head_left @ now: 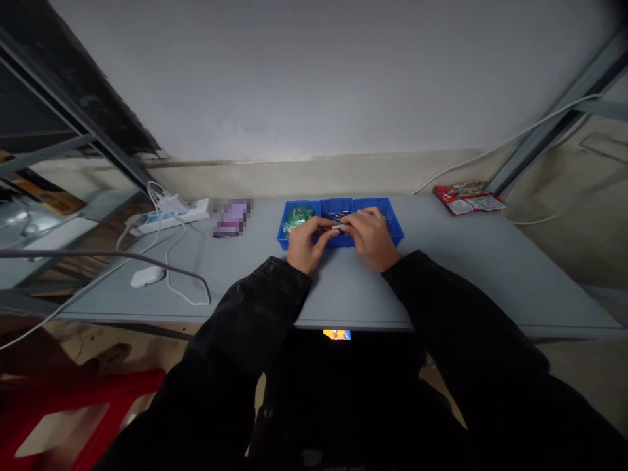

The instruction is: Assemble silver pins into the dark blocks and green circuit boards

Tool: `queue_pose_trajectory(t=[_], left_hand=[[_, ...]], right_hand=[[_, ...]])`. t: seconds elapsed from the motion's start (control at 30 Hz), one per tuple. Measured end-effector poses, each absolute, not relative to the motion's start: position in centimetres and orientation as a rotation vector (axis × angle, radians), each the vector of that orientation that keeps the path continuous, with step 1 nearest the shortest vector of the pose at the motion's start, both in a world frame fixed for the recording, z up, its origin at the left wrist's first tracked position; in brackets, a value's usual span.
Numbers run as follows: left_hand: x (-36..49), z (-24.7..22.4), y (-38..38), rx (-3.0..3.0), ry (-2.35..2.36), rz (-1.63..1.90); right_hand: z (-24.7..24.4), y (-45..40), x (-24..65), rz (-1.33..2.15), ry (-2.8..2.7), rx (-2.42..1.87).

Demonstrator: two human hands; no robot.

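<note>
My left hand (307,244) and my right hand (369,238) meet above the front of three joined blue bins (345,243). Between their pinched fingertips is a small pale piece (338,226), too small to name. Both hands' thumbs and forefingers are closed on it. Green pieces (300,214), some with a clear shine, lie in the left bin. Dark thin pieces (335,215) show in the middle one. My right hand covers much of the right bin, so its contents are mostly hidden.
The bins stand on a grey table (363,294) against a wall. Leftward are a blurred purple phone-like item (232,218), a power strip (171,217) with white cables and a white earbud-like case (148,276). A red packet (468,199) lies back right; a red stool (98,399) stands lower left.
</note>
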State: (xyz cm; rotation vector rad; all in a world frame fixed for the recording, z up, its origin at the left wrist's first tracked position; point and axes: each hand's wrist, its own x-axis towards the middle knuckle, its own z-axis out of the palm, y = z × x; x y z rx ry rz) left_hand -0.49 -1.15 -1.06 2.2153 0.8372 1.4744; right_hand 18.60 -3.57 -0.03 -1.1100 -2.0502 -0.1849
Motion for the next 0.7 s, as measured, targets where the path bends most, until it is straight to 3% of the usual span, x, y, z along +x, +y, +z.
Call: queue_pose_trajectory(t=[0.7], left_hand=[[-0.85,-1.01,-0.7,2.289,0.837,1.522]], right_hand=[[-0.44,-3.16,18.52,-0.214,-2.029,-1.013]])
